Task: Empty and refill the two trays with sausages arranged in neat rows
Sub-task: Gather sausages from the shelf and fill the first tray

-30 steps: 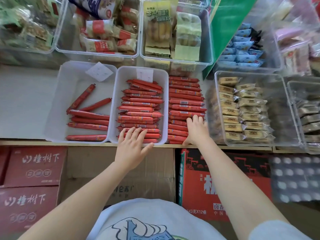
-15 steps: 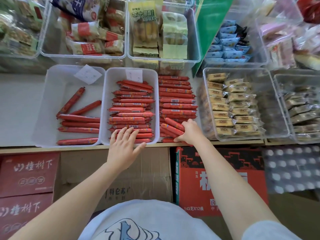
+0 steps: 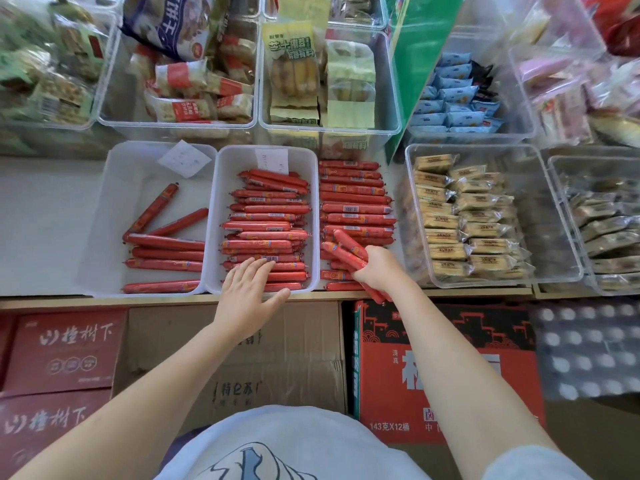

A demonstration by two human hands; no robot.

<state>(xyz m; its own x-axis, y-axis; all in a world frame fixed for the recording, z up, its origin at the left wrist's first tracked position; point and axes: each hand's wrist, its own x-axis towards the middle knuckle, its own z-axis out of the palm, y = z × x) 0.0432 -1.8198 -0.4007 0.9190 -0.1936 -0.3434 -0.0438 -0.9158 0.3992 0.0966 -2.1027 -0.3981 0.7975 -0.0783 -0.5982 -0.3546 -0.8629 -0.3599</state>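
Note:
Two white trays stand side by side on the shelf. The left tray holds a few long red sausages, some lying askew. The right tray is piled with shorter red sausages in rough rows. A loose stack of red sausages lies on the shelf to the right of the trays. My left hand rests flat, fingers straight, on the sausages at the right tray's front edge. My right hand grips a tilted bunch of sausages lifted from the front of the loose stack.
Clear bins of wrapped snacks stand to the right, and more bins line the back. A green divider rises behind the stack. Cardboard boxes and red cartons sit below the shelf edge.
My right hand went from lying flat on the loose stack to gripping a bunch of sausages and raising it at a slant. My left hand has stayed on the right tray.

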